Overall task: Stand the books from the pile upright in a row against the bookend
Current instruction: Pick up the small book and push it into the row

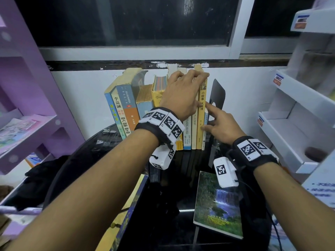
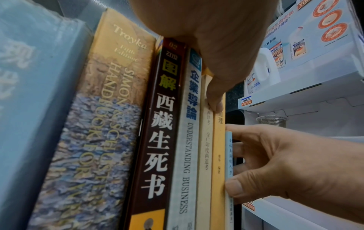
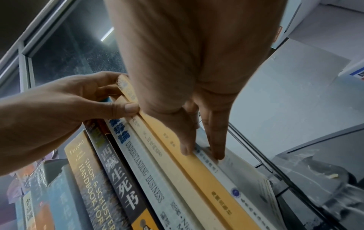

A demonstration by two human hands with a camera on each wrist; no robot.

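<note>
— Yellow is the spine the left hand (image 1: 181, 93) is on, isn't it?

— Yes. Its fingers curl over the top of the tall yellow book (image 1: 200, 113), and the thumb presses the front of the spines just below; the right wrist view shows that pinch plainly.

— And the right hand (image 1: 220, 126)?

— It grips the thin pale-blue book (image 2: 229, 165): thumb on the near edge of its spine, fingers reaching in along its right face. That book stands upright, touching the right side of the yellow one.

— Where is the bookend?

— The black bookend (image 1: 217, 95) stands just right of the thin book, at the far side of the dark table (image 1: 181, 223), near the white wall.

— What about the rest of the row?

— Leftward from the yellow book stand a cream book (image 2: 205, 155), a pale one marked "Understanding Business" (image 2: 186, 155), a dark brown one (image 2: 159, 140) and a thick handbook marked "Troyka" (image 2: 102, 124), all upright and touching. Farther left, three books (image 1: 120, 109) lean to the right.

— Anything left of the pile?

— A book with a waterfall cover (image 1: 217, 205) lies flat on the near right of the table. Another book (image 1: 130, 211) lies near the left forearm, partly hidden by it.

— And around the table?

— White shelves (image 1: 299, 124) on the right, a purple shelf (image 1: 27, 105) on the left.
</note>
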